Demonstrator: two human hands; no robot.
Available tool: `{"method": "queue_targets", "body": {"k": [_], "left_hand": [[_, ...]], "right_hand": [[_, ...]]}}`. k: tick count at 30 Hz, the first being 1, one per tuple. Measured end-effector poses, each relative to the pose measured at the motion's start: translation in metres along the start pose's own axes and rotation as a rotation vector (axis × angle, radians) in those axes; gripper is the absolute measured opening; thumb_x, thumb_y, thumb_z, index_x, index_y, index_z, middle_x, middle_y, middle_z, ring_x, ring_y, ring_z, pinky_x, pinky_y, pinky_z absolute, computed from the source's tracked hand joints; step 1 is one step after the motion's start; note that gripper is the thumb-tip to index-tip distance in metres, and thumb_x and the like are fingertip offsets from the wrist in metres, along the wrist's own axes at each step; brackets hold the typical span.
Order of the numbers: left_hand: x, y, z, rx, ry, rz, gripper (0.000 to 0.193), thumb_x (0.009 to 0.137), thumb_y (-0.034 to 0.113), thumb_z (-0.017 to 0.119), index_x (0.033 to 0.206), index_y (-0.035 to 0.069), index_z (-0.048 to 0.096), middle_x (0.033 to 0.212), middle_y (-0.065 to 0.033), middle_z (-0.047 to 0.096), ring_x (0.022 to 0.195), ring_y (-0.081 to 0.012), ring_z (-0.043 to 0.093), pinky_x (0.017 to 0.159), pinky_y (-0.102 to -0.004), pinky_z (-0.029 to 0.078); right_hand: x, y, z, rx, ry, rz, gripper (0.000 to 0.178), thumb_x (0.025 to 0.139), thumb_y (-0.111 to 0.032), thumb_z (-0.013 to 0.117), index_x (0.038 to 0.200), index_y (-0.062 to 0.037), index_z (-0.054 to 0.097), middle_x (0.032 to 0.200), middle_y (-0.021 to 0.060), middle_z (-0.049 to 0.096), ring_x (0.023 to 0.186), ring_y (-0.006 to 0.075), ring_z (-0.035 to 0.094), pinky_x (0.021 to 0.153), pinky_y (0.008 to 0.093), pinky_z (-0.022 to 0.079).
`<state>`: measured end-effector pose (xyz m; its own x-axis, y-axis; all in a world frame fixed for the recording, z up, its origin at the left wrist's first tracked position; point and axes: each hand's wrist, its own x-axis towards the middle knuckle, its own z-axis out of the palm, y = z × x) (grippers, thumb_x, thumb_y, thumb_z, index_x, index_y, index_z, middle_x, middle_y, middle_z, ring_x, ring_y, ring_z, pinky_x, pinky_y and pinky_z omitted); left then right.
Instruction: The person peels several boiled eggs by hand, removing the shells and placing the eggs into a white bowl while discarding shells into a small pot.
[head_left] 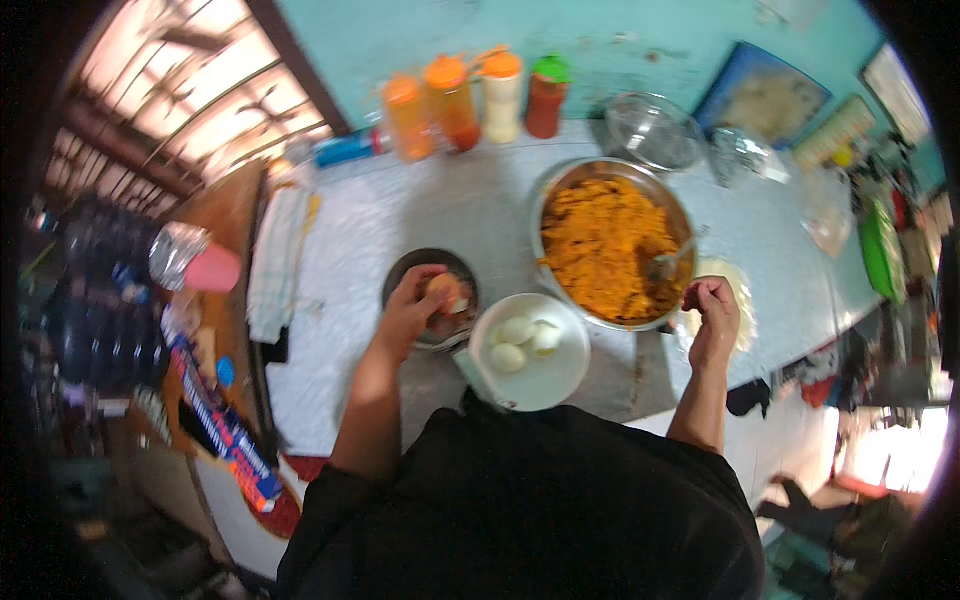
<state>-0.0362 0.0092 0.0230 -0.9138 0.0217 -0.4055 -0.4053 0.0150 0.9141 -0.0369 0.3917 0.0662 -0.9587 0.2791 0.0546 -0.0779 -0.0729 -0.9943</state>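
My left hand (404,312) is closed around a brown-shelled egg (444,289), which shows a small white patch low on its side. It holds the egg over a dark round bowl (398,272) whose contents are partly hidden by the hand. Right beside that, a white bowl with a handle (572,372) contains several peeled white eggs (508,358). Fingers curled together, my right hand (713,312) is raised by the rim of a steel bowl (543,222); whatever they pinch, if anything, is hidden. Orange shredded food (605,245) fills the steel bowl, with a metal spoon (668,262) in it.
Behind my right hand lies a pale round thing (738,285). Squeeze bottles (455,105) line the teal wall, near a clear bowl (652,130) and crumpled foil (738,155). At left are a folded cloth (277,265), a pink foil-topped cup (212,266) and a long box (225,425).
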Motion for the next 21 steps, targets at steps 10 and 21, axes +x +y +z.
{"method": "queue_targets", "body": {"k": [10,21], "left_hand": [[-0.029,-0.014,-0.012,0.612,0.073,0.489,0.038,0.080,0.013,0.065,0.115,0.004,0.051,0.106,-0.0140,0.057,0.096,-0.0259,0.057,0.081,-0.0335,0.045],[-0.033,-0.017,-0.002,0.657,-0.077,0.262,0.040,0.080,0.018,0.064,0.114,0.003,0.051,0.105,-0.0199,0.060,0.100,-0.0364,0.056,0.084,-0.0407,0.043]], "right_hand": [[-0.027,0.022,0.120,-0.219,-0.775,-0.019,0.009,0.083,-0.005,0.059,0.090,0.0010,0.060,0.083,0.0060,0.058,0.078,0.0134,0.057,0.072,0.0257,0.044],[-0.043,0.036,0.123,-0.232,-0.858,0.139,0.012,0.084,-0.008,0.059,0.090,0.0029,0.058,0.084,0.0069,0.059,0.081,0.0125,0.055,0.073,0.0261,0.044]]}}
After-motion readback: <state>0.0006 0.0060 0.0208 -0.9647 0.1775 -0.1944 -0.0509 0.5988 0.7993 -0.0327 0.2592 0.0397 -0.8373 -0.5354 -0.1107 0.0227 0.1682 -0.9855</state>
